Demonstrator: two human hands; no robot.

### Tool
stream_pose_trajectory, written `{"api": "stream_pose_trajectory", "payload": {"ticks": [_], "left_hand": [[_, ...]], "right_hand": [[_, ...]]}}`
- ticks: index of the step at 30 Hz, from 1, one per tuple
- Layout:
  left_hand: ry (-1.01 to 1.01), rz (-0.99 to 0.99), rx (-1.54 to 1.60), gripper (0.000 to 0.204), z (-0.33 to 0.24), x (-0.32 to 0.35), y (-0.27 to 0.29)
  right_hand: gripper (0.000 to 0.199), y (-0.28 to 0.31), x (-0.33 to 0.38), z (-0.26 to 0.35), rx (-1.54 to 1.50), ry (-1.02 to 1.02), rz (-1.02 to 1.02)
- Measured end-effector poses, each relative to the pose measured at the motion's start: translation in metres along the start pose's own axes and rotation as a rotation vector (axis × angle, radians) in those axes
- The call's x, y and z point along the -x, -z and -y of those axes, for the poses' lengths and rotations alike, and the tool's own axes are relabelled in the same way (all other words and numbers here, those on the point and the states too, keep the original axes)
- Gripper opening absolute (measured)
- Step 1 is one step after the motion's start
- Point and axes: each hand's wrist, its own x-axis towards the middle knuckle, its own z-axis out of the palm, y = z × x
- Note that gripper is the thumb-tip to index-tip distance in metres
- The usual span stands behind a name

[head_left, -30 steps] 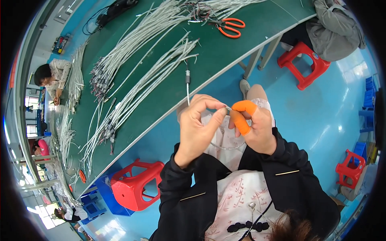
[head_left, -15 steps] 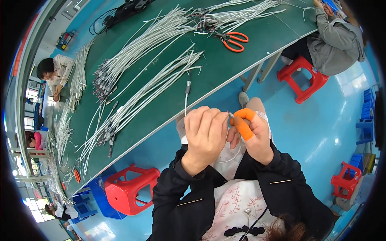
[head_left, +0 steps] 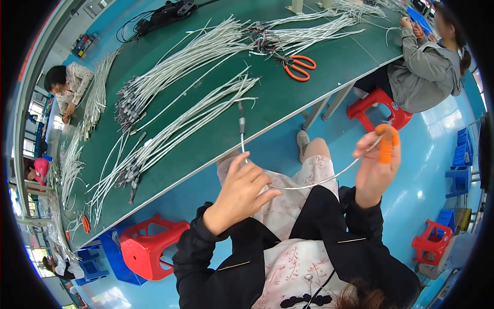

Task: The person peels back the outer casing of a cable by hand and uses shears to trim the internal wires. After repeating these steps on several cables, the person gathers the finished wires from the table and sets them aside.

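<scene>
A thin white cable runs in a slack curve between my two hands, over my lap. My right hand, with orange covers on its thumb and a finger, is closed in a pinch on the cable near its end. My left hand is loosely curled around the same cable, its index finger and thumb apart; the palm side is hidden. Past my left index finger the cable reaches up to a grey sleeve at the table's near edge, with a loose white tail beyond it.
On the green table lie a near bundle of white cables, a larger bundle behind it and orange-handled cutters. Red stools stand by the table. A person in grey sits at the right.
My hands have parted. The right hand has moved right and slightly up with the cable's end; the left has moved down and left, its fingers loosening, and the cable now spans between them.
</scene>
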Motion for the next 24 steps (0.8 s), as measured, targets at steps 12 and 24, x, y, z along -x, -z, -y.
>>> {"api": "stream_pose_trajectory", "payload": {"ticks": [12, 24], "left_hand": [[0.052, -0.314, -0.678, 0.018, -0.014, 0.016, 0.06], [0.493, -0.195, 0.324, 0.046, -0.022, 0.043, 0.032]], "right_hand": [[0.021, 0.008, -0.001, -0.016, -0.068, -0.131, -0.038], [0.016, -0.07, 0.046, -0.037, -0.076, -0.628, 0.437]]}}
